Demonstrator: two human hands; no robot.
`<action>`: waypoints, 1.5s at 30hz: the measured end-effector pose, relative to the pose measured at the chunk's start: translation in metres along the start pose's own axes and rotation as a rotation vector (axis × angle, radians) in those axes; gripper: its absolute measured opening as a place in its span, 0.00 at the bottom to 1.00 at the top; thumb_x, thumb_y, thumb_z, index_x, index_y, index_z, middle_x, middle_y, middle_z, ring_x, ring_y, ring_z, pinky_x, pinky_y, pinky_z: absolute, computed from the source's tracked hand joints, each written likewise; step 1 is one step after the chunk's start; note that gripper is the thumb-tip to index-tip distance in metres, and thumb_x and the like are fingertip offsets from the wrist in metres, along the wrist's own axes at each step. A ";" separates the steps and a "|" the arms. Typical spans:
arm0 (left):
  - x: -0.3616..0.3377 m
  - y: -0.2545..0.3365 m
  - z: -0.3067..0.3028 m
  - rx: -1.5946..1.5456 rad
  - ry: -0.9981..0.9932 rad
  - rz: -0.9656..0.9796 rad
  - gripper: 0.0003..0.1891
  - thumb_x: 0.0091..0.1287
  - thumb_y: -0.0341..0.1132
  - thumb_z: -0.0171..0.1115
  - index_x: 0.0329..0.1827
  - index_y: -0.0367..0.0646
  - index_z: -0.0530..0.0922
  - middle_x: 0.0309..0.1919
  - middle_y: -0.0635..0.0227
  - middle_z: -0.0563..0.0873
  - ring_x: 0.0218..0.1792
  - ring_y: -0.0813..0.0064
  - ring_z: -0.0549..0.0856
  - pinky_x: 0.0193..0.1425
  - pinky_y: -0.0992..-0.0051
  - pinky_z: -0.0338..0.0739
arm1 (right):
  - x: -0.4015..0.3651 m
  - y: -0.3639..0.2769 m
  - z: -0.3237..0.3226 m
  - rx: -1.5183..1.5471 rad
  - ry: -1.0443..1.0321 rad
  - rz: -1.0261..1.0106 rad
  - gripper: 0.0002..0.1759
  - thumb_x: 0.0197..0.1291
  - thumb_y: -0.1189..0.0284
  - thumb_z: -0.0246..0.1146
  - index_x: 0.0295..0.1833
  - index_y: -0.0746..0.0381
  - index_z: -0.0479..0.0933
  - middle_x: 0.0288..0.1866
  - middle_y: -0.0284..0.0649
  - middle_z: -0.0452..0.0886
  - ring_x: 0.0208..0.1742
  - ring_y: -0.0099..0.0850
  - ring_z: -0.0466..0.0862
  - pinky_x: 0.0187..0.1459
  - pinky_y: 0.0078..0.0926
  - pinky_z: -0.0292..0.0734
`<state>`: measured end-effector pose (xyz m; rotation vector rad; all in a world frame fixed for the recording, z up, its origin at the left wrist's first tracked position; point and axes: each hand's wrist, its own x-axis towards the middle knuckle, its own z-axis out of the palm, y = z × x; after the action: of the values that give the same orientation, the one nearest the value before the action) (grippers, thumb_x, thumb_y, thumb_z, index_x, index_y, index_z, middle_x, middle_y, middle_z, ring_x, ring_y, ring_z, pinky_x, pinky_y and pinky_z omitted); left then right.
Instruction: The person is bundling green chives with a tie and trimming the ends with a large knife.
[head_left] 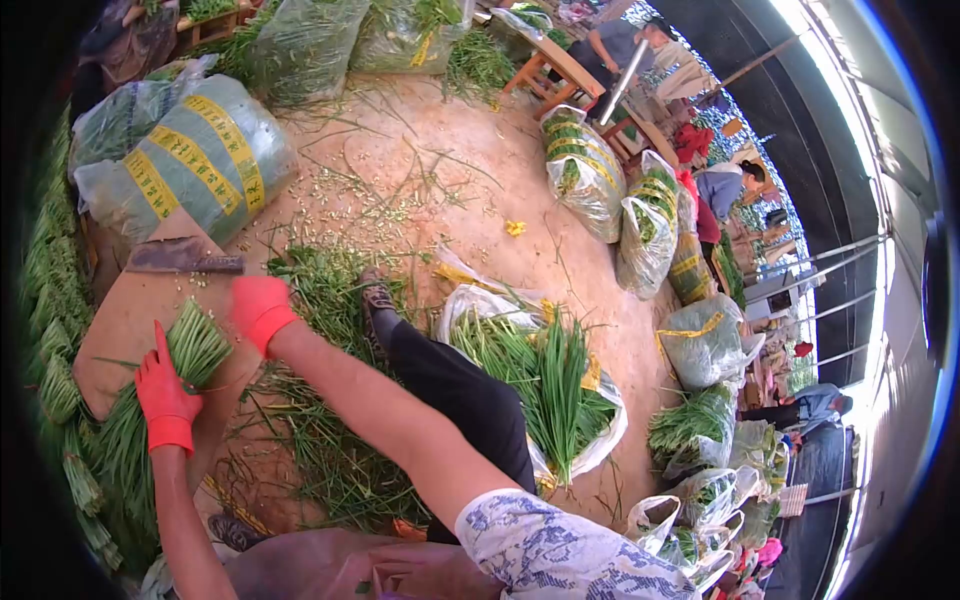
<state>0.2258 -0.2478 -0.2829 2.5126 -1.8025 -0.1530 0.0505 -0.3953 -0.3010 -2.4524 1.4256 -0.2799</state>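
My left hand [165, 398], in a red glove, rests on a bundle of long green stalks [200, 345], thumb and fingers around it with one finger stretched out. The bundle's pale cut ends point up and right, and its leaves trail down to the left. My right hand [264, 312], also red-gloved, is closed in a fist at the near end of a broad dark knife [185, 256]. The fist hides the handle. The blade is over a wooden board [120, 315], just beyond the bundle, with small pale trimmings beside it.
Stacked green bundles [55, 330] line the left edge. A large taped bag [195, 155] stands behind the board. Loose leaves [345, 460] cover the ground by my leg. An open bag of greens [545, 385] lies right of it. More filled bags [585, 170] and several people are further right.
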 end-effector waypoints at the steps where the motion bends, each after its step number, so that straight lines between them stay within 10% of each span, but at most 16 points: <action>1: 0.003 0.003 -0.004 0.020 -0.041 -0.025 0.66 0.39 0.33 0.77 0.81 0.48 0.40 0.55 0.54 0.77 0.58 0.57 0.77 0.65 0.58 0.65 | -0.009 0.020 -0.019 -0.079 -0.154 0.006 0.12 0.48 0.67 0.66 0.39 0.60 0.83 0.37 0.48 0.86 0.40 0.48 0.87 0.40 0.41 0.82; 4: 0.001 0.004 -0.013 0.069 -0.072 -0.017 0.60 0.43 0.33 0.73 0.81 0.45 0.44 0.49 0.57 0.82 0.52 0.57 0.81 0.61 0.58 0.69 | -0.045 0.048 -0.040 0.034 -0.278 0.048 0.30 0.52 0.62 0.69 0.60 0.64 0.75 0.50 0.51 0.83 0.50 0.45 0.85 0.48 0.37 0.81; 7: -0.033 0.032 -0.052 -0.082 0.115 0.186 0.52 0.44 0.36 0.74 0.76 0.40 0.58 0.41 0.58 0.87 0.39 0.55 0.86 0.49 0.56 0.77 | -0.085 0.008 -0.069 0.895 -0.229 0.005 0.55 0.54 0.48 0.69 0.78 0.67 0.51 0.64 0.58 0.73 0.64 0.45 0.76 0.63 0.37 0.72; 9: -0.067 0.049 -0.080 -0.196 0.125 0.108 0.50 0.44 0.39 0.75 0.73 0.42 0.62 0.38 0.54 0.86 0.38 0.49 0.85 0.42 0.55 0.79 | -0.111 -0.027 -0.079 0.419 0.037 -0.244 0.51 0.50 0.50 0.72 0.75 0.60 0.60 0.61 0.56 0.75 0.60 0.49 0.77 0.59 0.41 0.74; 13: -0.143 0.049 -0.090 -0.355 0.231 -0.001 0.55 0.41 0.45 0.75 0.76 0.41 0.58 0.40 0.47 0.84 0.39 0.48 0.84 0.46 0.56 0.79 | -0.117 -0.004 -0.093 0.845 0.134 -0.339 0.14 0.59 0.64 0.68 0.45 0.63 0.84 0.37 0.41 0.87 0.36 0.32 0.86 0.42 0.30 0.80; 19: -0.245 0.073 -0.083 -0.737 0.268 -0.156 0.59 0.41 0.52 0.77 0.77 0.37 0.56 0.52 0.46 0.83 0.54 0.50 0.83 0.56 0.61 0.79 | -0.189 -0.033 -0.169 1.099 0.017 -0.254 0.16 0.58 0.64 0.70 0.46 0.64 0.83 0.38 0.41 0.86 0.40 0.35 0.85 0.46 0.32 0.80; 21: -0.268 0.085 -0.085 -0.764 0.303 -0.239 0.59 0.42 0.52 0.78 0.77 0.38 0.56 0.54 0.47 0.82 0.54 0.51 0.83 0.57 0.61 0.79 | -0.228 -0.062 -0.184 0.474 0.305 -0.842 0.18 0.54 0.64 0.71 0.47 0.62 0.80 0.45 0.41 0.83 0.49 0.42 0.82 0.54 0.39 0.77; 27: -0.316 0.111 -0.101 -0.652 0.385 -0.316 0.61 0.39 0.47 0.80 0.78 0.42 0.54 0.49 0.50 0.82 0.49 0.51 0.84 0.52 0.60 0.80 | -0.275 -0.087 -0.202 0.230 0.321 -1.084 0.21 0.48 0.68 0.72 0.47 0.61 0.76 0.53 0.43 0.79 0.57 0.45 0.78 0.57 0.42 0.74; 37: -0.334 0.120 -0.110 -0.436 0.523 -0.367 0.61 0.40 0.47 0.81 0.78 0.44 0.54 0.48 0.53 0.82 0.46 0.53 0.82 0.51 0.59 0.78 | -0.274 -0.080 -0.203 0.351 0.359 -1.057 0.10 0.52 0.70 0.69 0.36 0.61 0.76 0.37 0.41 0.82 0.44 0.46 0.82 0.45 0.41 0.77; 40: -0.337 0.120 -0.103 -0.459 0.573 -0.371 0.61 0.39 0.44 0.80 0.78 0.41 0.53 0.48 0.53 0.81 0.48 0.52 0.80 0.55 0.59 0.75 | -0.249 -0.059 -0.218 0.309 0.360 -0.565 0.10 0.55 0.70 0.68 0.35 0.63 0.76 0.37 0.43 0.81 0.42 0.47 0.82 0.44 0.42 0.78; 45: -0.333 0.118 -0.095 -0.492 0.632 -0.350 0.62 0.38 0.42 0.80 0.78 0.39 0.52 0.48 0.53 0.81 0.49 0.52 0.78 0.60 0.58 0.71 | -0.293 -0.090 -0.224 0.323 0.391 -0.928 0.12 0.54 0.67 0.70 0.34 0.61 0.75 0.38 0.42 0.81 0.45 0.45 0.81 0.47 0.40 0.77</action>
<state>0.0188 0.0270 -0.1593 2.1498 -0.9459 0.1555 -0.0895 -0.1322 -0.0661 -2.6682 0.1820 -1.1185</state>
